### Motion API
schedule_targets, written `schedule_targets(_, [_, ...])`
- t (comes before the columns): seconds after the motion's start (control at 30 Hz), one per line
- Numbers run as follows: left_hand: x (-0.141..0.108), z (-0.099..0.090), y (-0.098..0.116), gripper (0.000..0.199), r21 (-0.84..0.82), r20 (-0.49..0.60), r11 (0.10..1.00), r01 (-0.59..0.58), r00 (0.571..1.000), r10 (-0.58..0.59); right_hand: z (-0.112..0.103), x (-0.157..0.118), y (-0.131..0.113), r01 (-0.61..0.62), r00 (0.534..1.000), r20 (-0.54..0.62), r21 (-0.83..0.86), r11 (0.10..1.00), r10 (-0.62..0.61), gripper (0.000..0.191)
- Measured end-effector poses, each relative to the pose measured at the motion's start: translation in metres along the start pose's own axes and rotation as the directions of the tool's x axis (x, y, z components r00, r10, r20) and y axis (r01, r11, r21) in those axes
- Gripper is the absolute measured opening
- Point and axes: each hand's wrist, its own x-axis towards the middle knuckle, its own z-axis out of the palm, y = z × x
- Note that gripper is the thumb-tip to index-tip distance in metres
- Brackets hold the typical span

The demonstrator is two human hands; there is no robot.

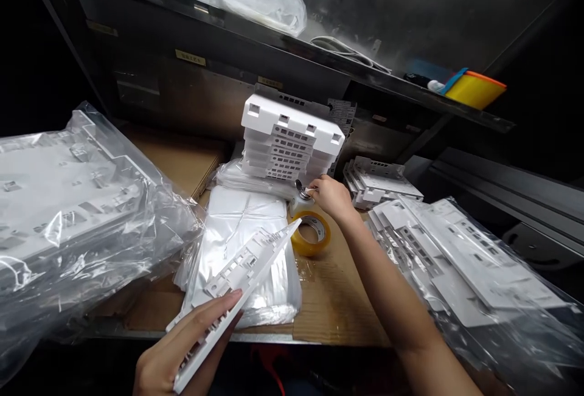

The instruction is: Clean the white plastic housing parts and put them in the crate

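Note:
My left hand (pixel 191 338) is wrapped round a white plastic panel (pixel 249 289), which it holds tilted over a stack of clear plastic bags (pixel 246 207). My right hand (pixel 332 196) reaches forward, its fingers pinched together at a small white bottle (pixel 298 204) with a metal top. Whatever lies between those fingertips is too small to make out. Just in front of the bottle is a roll of yellow tape (pixel 323 235). Behind it rises a stack of white plastic panels (pixel 292 125).
Bagged white panels lie at the left (pixel 68 201) and the right (pixel 474 256). More panels (pixel 383 183) sit at the back right. Across the back runs a metal shelf (pixel 228 34) with a plastic bag (pixel 262 3), a cable and a yellow container (pixel 474 90).

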Motion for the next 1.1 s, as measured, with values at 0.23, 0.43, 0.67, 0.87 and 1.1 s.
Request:
schedule_targets(0.23, [0.003,-0.006,-0.006,0.031,0.036,0.051,0.999,-0.041,0.998,0.04,-0.005,0.01,-0.001,0.014,1.0,-0.003,0.042,0.999,-0.014,0.013])
schedule_targets(0.43, [-0.001,-0.008,-0.013,0.032,0.067,0.05,0.995,-0.073,0.996,0.07,-0.018,-0.051,-0.021,0.036,0.976,-0.218,0.27,0.962,0.025,0.021])
schedule_targets(0.67, [-0.002,-0.007,-0.008,0.031,0.054,0.034,0.996,-0.072,0.997,0.07,-0.013,-0.183,-0.102,0.399,0.915,-0.367,0.757,0.517,-0.17,0.007])
schedule_targets(0.87, [-0.004,-0.003,-0.007,0.032,0.068,0.016,0.993,-0.099,0.995,0.098,0.006,-0.185,-0.114,0.431,0.887,-0.448,0.707,0.561,-0.116,0.009])
schedule_targets(1.1, [-0.004,-0.002,-0.008,0.033,0.068,0.023,0.992,-0.11,0.994,0.109,0.003,-0.19,-0.114,0.445,0.885,-0.442,0.711,0.545,-0.145,0.01])
